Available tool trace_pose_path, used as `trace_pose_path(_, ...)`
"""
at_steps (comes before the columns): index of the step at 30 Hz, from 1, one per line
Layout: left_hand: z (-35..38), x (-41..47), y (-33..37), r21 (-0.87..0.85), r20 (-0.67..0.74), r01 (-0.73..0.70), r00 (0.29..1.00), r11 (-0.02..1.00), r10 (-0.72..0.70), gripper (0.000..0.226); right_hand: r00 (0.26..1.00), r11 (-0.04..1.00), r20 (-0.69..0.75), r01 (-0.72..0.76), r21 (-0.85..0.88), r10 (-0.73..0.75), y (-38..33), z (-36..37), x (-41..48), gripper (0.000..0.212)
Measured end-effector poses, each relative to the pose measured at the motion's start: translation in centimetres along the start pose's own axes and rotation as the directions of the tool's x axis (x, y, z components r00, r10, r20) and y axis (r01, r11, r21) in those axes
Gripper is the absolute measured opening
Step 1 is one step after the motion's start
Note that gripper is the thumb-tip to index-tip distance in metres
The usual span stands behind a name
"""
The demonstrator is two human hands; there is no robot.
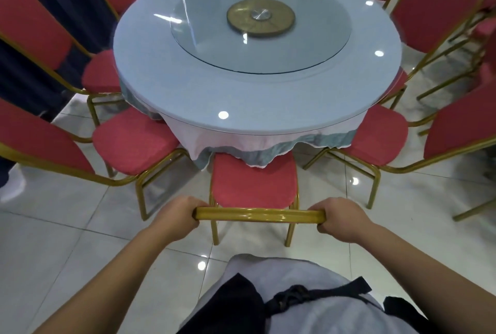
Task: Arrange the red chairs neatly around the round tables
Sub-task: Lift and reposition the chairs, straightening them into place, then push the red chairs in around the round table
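A red chair (253,186) with a gold frame stands right in front of me, its seat partly under the tablecloth of the round table (188,86). My left hand (178,217) grips the left end of the chair's gold top rail (259,215). On the rail's right end my right hand (341,219) is curled tight. Two more red chairs flank it: one at the left (134,140) and one at the right (381,137), both facing the table.
Several other red chairs ring the table at the left, far side and right. A glass turntable (209,46) with a gold hub sits on the table. The floor is glossy white tile (67,239). Dark blue drapery (32,76) hangs at the far left.
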State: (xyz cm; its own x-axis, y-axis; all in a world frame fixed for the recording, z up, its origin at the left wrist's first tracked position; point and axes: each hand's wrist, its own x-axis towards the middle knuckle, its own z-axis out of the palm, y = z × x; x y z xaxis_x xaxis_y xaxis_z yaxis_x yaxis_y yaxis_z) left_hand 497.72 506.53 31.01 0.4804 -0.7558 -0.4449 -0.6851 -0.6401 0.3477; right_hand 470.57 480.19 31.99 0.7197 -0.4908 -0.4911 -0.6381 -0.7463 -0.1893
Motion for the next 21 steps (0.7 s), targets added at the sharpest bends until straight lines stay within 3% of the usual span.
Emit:
trace_pose_path(2, -0.2, -0.6, 0.1, -0.077, 0.042, 0.022, 0.999, 0.997, -0.019, 0.036, 0.999, 0.998, 0.027, 0.026, 0.053, -0.027, 0.1, 0.3, -0.1, 0.035)
trace_pose_path(4, -1.2, -1.1, 1.1, -0.121, 0.150, 0.027, 0.989, 0.992, -0.009, 0.040, 0.994, 0.975, 0.098, 0.030, 0.219, -0.053, 0.8, -0.2, 0.0, 0.037)
trace_pose_path(6, -2.6, -1.5, 2.9, -0.165, 0.262, 0.014, 0.965, 0.986, 0.030, 0.053, 0.977, 0.897, 0.172, 0.036, 0.441, -0.124, 1.9, -1.2, -0.5, 0.041)
trace_pose_path(8, -4.0, -1.8, 5.9, -0.275, 0.321, 0.017, 0.944, 0.961, 0.075, 0.067, 0.972, 0.758, 0.152, 0.038, 0.651, -0.179, 3.1, -2.1, -1.7, 0.043)
trace_pose_path(11, -4.0, -0.6, 12.4, -0.372, 0.217, -0.045, 0.967, 0.927, 0.134, 0.064, 0.997, 0.553, -0.047, 0.069, 0.830, -0.053, 5.7, -2.5, -3.6, 0.032)
trace_pose_path(13, -2.3, 1.2, 17.9, -0.434, 0.076, -0.092, 0.987, 0.896, 0.139, 0.053, 0.989, 0.488, -0.135, 0.087, 0.869, 0.064, 8.8, -2.6, -4.7, 0.023)
trace_pose_path(16, 1.4, 3.5, 27.3, -0.503, -0.026, -0.122, 0.992, 0.855, 0.126, 0.036, 0.978, 0.527, -0.165, 0.073, 0.847, 0.130, 15.5, -3.0, -7.1, 0.031)
trace_pose_path(21, 8.7, 7.0, 41.6, -0.494, 0.044, -0.193, 0.968, 0.848, 0.246, 0.038, 0.958, 0.597, -0.219, 0.067, 0.799, 0.186, 29.4, -4.3, -11.7, 0.040)
